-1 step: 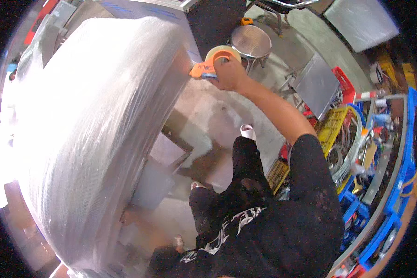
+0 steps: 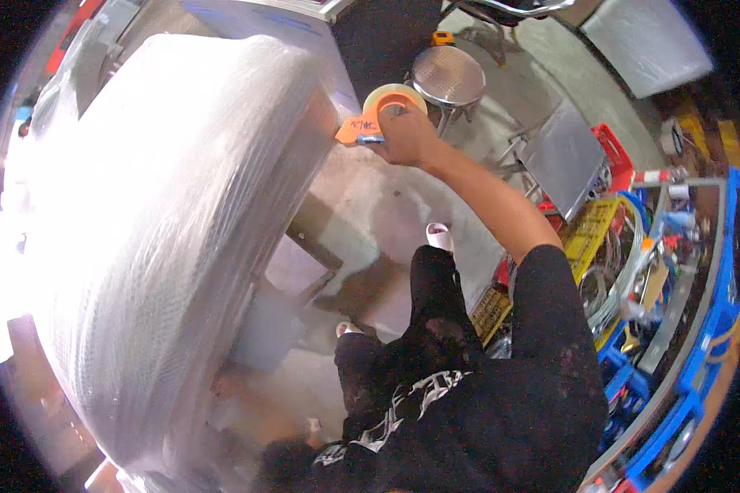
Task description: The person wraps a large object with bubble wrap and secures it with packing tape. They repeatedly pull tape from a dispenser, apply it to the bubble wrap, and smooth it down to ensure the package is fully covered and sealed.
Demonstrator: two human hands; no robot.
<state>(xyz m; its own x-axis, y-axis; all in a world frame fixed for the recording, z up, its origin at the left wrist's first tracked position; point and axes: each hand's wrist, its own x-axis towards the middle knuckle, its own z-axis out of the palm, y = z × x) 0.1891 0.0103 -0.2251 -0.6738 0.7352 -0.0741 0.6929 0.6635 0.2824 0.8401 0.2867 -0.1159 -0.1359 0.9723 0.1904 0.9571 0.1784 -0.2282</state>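
Note:
My right hand (image 2: 407, 135) is closed around an orange tape dispenser (image 2: 360, 128) that carries a roll of clear tape (image 2: 393, 92). The dispenser's front end meets the right edge of a large, bulky object wrapped in clear plastic film (image 2: 181, 214). My right arm stretches forward and to the left from a black sleeve. The wrapped object fills the left side of the view, its top washed out by glare. I cannot make out my left hand; the area near the lower left is blurred and partly covered by the film.
A round metal stool (image 2: 448, 76) stands beyond my right hand, with an orange tape measure (image 2: 442, 38) near it. To the right are a grey panel (image 2: 561, 160), a yellow crate (image 2: 594, 230) and a blue-edged cart (image 2: 719, 287) full of tools and coiled cable. A film-wrapped panel (image 2: 645, 45) lies far right.
The view has shifted very slightly. My right hand and the tape dispenser stay at the wrapped object's edge.

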